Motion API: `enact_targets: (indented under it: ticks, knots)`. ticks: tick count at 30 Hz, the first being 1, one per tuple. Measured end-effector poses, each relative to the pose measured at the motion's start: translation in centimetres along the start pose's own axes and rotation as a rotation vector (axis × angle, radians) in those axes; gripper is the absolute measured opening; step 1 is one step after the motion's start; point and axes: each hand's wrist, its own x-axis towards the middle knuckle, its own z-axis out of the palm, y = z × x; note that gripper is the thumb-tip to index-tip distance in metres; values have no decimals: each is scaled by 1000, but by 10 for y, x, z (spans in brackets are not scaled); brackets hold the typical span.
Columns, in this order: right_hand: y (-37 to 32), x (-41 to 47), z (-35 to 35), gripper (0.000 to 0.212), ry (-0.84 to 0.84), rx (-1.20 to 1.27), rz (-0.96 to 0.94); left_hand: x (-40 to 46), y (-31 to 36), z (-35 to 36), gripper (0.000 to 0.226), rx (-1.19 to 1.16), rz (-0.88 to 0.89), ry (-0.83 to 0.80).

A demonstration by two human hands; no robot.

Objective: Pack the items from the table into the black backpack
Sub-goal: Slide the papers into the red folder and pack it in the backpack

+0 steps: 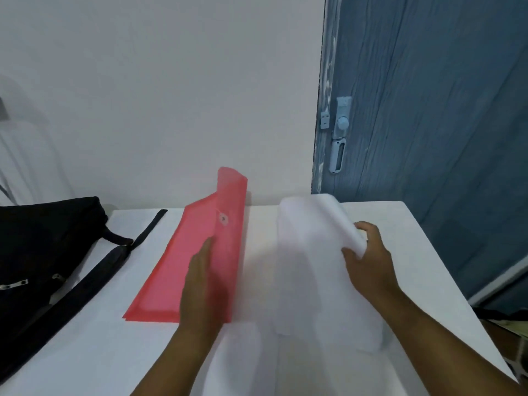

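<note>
Left hand (201, 277) flat on red folder (188, 267), right hand (368, 258) gripping blurred white sheet (317, 252), backpack (37, 247) cut off left

The scene is lit brightly and evenly by soft, cool light; its source cannot be told. The white table (285, 367) is nearly washed out, and only faint shadows are cast on it. The white sheets (314, 252) gripped by the right hand (368, 258) are smeared by motion blur. Straight lines are bent toward the edges, as seen along the blue door (428, 110).
</note>
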Motion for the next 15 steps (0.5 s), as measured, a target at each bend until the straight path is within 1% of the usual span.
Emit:
enact_targets:
  ticks: [2, 3, 5, 7, 9, 11, 12, 13, 14, 15]
  knots:
    - [-18, 3, -19, 45, 71, 107, -13, -7, 0, 18, 39, 41, 80, -161]
    - [-27, 4, -28, 46, 101, 164, -17, -10, 1, 31, 44, 137, 147, -228]
    - [-46, 3, -42, 45, 149, 255, -51, -17, 0, 52, 52, 309, 160, -352]
    - [-60, 0, -49, 35, 188, 316, -100, -23, 1, 61, 45, 387, 94, -420]
    - [-72, -6, -52, 17, 243, 377, -112, -30, 1, 67, 34, 327, 78, -399]
    - [-79, -10, -51, 18, 290, 448, -94, -35, -1, 70, 29, 324, 136, -339]
    - [-79, -9, -47, 14, 296, 518, -80, -37, -5, 72, 28, 344, 138, -328]
    - [-81, -9, -43, 4, 289, 610, -42, -37, -10, 75, 31, 348, 148, -318]
    - [-78, -7, -36, 9, 258, 708, 19, -37, -12, 76, 36, 360, 141, -298]
    - [-74, -6, -27, 18, 208, 825, 103, -37, -12, 75, 43, 368, 110, -288]
